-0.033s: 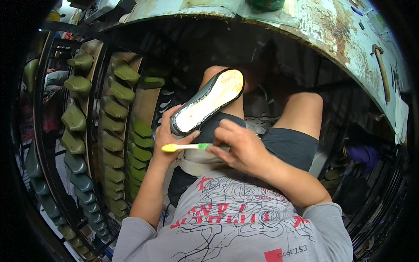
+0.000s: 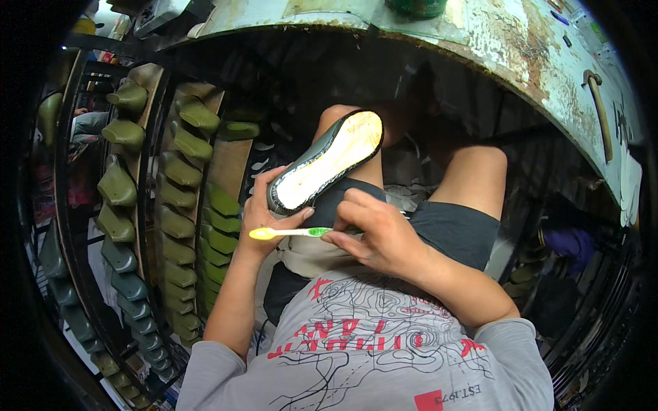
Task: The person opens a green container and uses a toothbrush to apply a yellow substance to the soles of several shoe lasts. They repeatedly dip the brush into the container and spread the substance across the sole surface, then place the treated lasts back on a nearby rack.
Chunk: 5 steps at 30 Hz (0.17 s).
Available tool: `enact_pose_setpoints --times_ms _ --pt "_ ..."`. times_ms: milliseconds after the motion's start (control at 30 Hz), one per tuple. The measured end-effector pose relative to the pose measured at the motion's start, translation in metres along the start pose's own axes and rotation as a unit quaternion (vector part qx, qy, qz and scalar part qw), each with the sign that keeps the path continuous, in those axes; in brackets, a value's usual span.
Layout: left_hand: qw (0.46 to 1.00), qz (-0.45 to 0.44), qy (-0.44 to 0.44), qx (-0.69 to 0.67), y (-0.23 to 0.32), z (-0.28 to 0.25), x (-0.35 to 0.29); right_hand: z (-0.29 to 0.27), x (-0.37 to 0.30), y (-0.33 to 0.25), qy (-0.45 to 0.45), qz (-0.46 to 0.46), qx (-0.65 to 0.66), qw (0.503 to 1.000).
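Note:
A dark shoe [image 2: 322,161], underside up, lies slanted over my lap at my left thigh. Its sole face is white to pale yellow, yellower toward the far end, with a dark edge around it. My left hand [image 2: 259,209] grips the near end, thumb along the lower edge and fingers behind. Pinched in my right hand [image 2: 380,229] is a toothbrush [image 2: 296,233] with a white and green handle and a yellow-coated head. The brush points left, in front of my left wrist and apart from the shoe.
Racks [image 2: 154,130] at the left hold several rows of green and grey shoe lasts [image 2: 179,198]. A worn pale-green table [image 2: 500,51] curves across the far side, with a hammer [image 2: 600,113] and a green container [image 2: 418,5] on it. A purple cloth [image 2: 569,248] hangs at the right.
The toothbrush has shifted slightly left along with my right hand's fingertips. My left hand and the shoe stay almost in place.

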<state>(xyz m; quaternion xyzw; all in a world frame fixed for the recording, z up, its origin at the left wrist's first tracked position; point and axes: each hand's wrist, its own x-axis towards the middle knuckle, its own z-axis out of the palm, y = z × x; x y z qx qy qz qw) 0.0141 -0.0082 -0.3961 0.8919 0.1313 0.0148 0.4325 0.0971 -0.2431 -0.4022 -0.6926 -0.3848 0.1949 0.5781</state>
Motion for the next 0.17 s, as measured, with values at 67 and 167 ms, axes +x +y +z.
enact_pose_setpoints --times_ms 67,167 --pt "0.999 -0.025 -0.029 -0.001 0.001 -0.011 0.001 -0.021 0.009 0.014 0.049 -0.013 0.016 0.999" --pt "0.997 -0.02 -0.026 0.073 0.01 -0.036 0.005 -0.042 0.041 0.017 0.106 0.049 0.167 0.979"
